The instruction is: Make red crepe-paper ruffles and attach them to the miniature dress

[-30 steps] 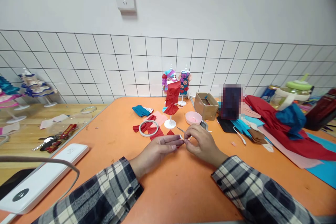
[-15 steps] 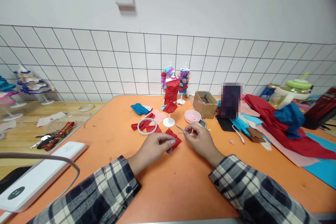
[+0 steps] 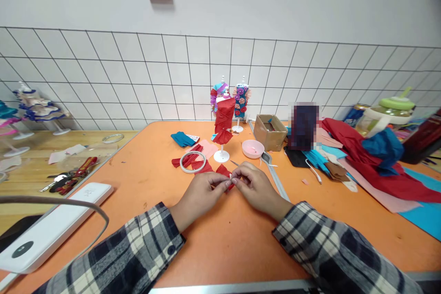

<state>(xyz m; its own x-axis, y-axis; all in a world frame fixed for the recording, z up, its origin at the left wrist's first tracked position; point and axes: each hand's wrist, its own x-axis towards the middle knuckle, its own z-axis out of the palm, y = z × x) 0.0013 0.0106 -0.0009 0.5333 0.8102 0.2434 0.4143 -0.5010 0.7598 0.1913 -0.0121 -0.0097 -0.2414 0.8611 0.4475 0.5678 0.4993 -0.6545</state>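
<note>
A round white ring (image 3: pixel 192 172) lies just beyond the bare left hand (image 3: pixel 203 191), whose thumb and fingertips pinch together. A tiny white scrap (image 3: pixel 230 175) shows between both hands' fingertips. The bare right hand (image 3: pixel 257 189) clamps a slim grey pointed tool (image 3: pixel 234 163).

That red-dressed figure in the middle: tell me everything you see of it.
The red-dressed figure looks like a miniature dress form, upright on a white stem and round base. Its red wrap, creased like crepe paper or thin cloth, flares at the bottom. It stands on the orange tabletop, left of the pink bowl, in front of two other dressed forms. Neither the left hand nor the right hand touches it.
</note>
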